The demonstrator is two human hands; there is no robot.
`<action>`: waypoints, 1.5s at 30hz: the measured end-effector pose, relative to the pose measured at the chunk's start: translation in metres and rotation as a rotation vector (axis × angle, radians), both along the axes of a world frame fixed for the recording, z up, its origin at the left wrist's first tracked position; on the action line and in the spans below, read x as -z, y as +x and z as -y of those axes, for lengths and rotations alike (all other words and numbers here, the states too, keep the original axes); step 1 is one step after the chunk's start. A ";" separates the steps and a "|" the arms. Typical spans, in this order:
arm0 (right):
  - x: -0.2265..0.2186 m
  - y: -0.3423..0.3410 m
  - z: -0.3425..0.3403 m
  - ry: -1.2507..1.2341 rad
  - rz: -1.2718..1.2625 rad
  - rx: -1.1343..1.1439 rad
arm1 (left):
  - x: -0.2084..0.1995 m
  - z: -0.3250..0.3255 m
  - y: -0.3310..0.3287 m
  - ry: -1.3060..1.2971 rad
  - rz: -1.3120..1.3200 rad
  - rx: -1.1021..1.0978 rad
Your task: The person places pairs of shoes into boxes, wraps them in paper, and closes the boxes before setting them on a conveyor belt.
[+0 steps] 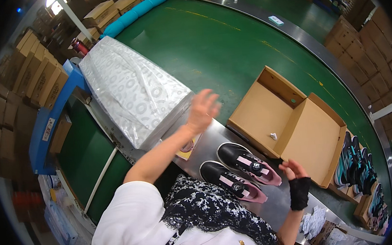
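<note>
My left hand [203, 110] reaches over the near right corner of a plastic-covered stack of patterned white paper [133, 90]. Its fingers look spread and empty, slightly smeared by motion. On the metal edge in front of me lies a pair of black and pink shoes, one shoe [230, 182] beside the other shoe [247, 162], each with a round dial on top. Just right of their pink heels is my right hand [295, 172], in a black wrist cover, fingers loosely bent and apart. Beyond the shoes sits an opened brown shoe box [269, 112] with a small white scrap [273, 136] inside.
A green conveyor belt [190, 44] runs behind the box. At right, several black and teal shoes [356, 165] stand in boxes. Crumpled paper [313, 221] lies at lower right. A blue machine frame [44, 130] and stacked cartons [35, 70] are at left. A teal roll [134, 14] lies far back.
</note>
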State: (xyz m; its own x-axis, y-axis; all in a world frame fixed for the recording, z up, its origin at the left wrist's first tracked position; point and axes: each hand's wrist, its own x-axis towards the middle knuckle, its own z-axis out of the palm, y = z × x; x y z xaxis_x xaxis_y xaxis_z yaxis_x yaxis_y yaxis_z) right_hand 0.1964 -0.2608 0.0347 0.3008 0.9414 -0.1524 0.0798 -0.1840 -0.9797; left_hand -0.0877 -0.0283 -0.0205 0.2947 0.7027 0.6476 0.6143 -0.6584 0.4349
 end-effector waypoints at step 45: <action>-0.009 0.130 -0.059 0.642 -0.268 1.058 | -0.098 0.040 0.159 0.007 -0.472 0.580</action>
